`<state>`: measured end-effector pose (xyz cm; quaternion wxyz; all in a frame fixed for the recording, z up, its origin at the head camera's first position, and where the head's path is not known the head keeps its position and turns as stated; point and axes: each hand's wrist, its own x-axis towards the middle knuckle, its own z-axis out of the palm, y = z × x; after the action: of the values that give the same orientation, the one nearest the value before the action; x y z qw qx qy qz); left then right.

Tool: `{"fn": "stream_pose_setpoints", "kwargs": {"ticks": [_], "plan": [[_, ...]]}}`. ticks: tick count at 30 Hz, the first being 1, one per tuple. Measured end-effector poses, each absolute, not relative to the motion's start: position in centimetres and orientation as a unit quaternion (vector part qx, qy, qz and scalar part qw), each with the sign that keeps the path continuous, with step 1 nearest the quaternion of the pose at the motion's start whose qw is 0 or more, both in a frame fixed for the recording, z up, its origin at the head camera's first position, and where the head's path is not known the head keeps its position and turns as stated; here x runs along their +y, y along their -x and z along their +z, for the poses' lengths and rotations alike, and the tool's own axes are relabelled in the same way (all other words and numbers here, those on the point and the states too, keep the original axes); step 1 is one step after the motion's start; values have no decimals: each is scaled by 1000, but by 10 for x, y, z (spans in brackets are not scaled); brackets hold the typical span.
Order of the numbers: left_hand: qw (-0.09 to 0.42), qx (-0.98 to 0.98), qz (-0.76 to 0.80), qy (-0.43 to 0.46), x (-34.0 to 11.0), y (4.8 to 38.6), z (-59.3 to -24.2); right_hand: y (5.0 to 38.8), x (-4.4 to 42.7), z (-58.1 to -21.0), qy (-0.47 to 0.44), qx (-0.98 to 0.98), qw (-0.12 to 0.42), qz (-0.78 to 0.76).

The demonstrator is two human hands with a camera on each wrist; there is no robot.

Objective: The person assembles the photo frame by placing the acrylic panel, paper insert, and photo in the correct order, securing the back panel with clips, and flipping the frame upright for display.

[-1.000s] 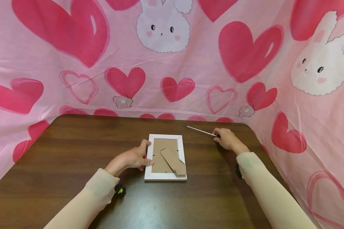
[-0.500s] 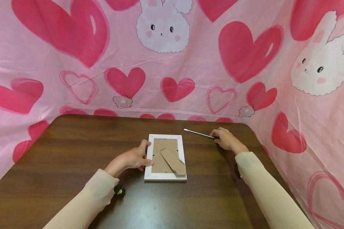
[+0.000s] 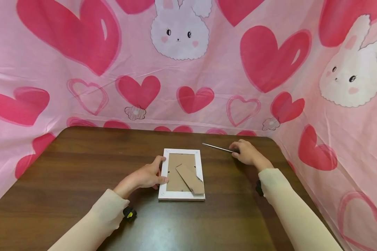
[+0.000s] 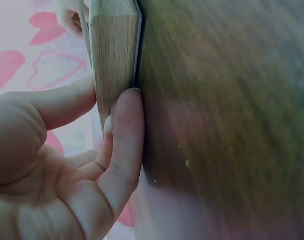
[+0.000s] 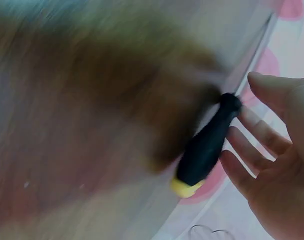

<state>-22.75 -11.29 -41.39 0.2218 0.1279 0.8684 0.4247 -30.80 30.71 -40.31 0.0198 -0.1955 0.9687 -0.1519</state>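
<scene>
A white picture frame (image 3: pixel 181 196) lies face down on the brown table, its cardboard back and slanted stand flap (image 3: pixel 190 177) facing up. My left hand (image 3: pixel 146 175) grips its left edge. In the left wrist view, the thumb presses the frame's upper face while fingers (image 4: pixel 127 130) touch its wood-grained side (image 4: pixel 114 55). To the right, a screwdriver (image 5: pixel 204 145) with a black handle and yellow end lies on the table, its metal shaft (image 3: pixel 218 147) pointing left. My right hand (image 3: pixel 246 152) is at the handle, thumb apart from it and fingertips beside it.
Around the table (image 3: pixel 81 167) hangs a pink cloth (image 3: pixel 163 76) printed with hearts and rabbits, close behind the back edge and along both sides. A dark device with a yellow mark (image 3: pixel 130 214) sits at the left wrist.
The screwdriver has come down and slightly left onto the table, and my right hand's grip on it has loosened. The left hand and the picture frame stay in place.
</scene>
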Motion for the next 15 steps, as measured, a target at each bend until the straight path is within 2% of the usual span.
{"fn": "stream_pose_setpoints", "kwargs": {"ticks": [11, 15], "plan": [[191, 874, 427, -130, -115, 221, -417, 298, 270, -385, 198, 956, -43, -213], [182, 876, 427, -132, -115, 219, -417, 292, 256, -375, 189, 948, -49, -251]]}}
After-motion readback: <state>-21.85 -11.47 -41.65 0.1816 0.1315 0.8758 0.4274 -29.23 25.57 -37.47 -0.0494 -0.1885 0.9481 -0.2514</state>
